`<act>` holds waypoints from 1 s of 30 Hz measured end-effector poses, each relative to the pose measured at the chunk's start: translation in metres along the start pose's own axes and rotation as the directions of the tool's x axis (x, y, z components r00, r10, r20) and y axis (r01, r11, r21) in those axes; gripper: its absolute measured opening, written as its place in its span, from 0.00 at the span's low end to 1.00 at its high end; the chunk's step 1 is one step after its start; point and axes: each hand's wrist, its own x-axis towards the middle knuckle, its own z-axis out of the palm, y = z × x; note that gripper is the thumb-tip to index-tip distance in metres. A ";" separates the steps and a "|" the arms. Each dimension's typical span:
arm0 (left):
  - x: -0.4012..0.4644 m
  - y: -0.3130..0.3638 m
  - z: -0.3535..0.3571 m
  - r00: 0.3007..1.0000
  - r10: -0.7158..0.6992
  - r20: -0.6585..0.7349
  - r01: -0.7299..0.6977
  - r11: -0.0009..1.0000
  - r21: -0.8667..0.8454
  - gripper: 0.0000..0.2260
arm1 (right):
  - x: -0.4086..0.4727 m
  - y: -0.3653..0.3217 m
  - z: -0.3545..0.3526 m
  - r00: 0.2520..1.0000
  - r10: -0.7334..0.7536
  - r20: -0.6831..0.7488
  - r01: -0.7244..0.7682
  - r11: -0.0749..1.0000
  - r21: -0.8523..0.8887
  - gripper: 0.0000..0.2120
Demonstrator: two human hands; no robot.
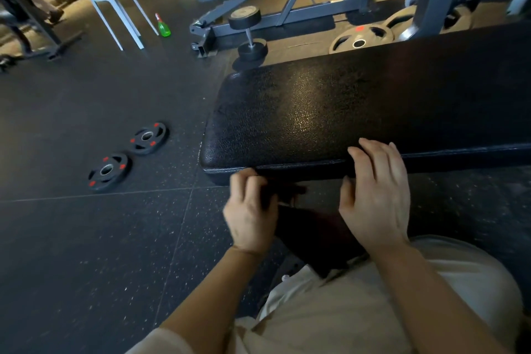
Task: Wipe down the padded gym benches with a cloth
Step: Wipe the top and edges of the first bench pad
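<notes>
Risk: dark cloth (316, 238) pinched in left hand (251, 214) may snag under padded bench (359, 112); right hand (376, 195) lies spread on its edge.

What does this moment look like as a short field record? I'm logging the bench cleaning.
bench: black padded bench, top facing the camera
left hand: left hand grips a dark cloth below the bench's near edge
right hand: right hand rests on the near edge, fingers straight
floor: two weight plates, green spray bottle
</notes>
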 end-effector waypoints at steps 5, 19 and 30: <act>-0.005 -0.001 -0.009 0.986 -0.106 -0.127 0.106 0.994 -0.010 0.11 | 0.002 -0.005 0.002 0.999 -0.008 0.039 0.007 1.000 0.012 0.20; -0.015 -0.002 0.012 0.994 -0.057 0.098 0.062 0.997 -0.056 0.09 | 0.004 -0.023 0.003 0.989 -0.081 0.124 0.082 0.997 -0.009 0.24; -0.017 -0.042 -0.004 0.972 -0.185 -0.142 0.211 0.957 0.197 0.09 | 0.007 -0.030 0.007 0.985 -0.114 0.127 0.113 0.994 0.014 0.23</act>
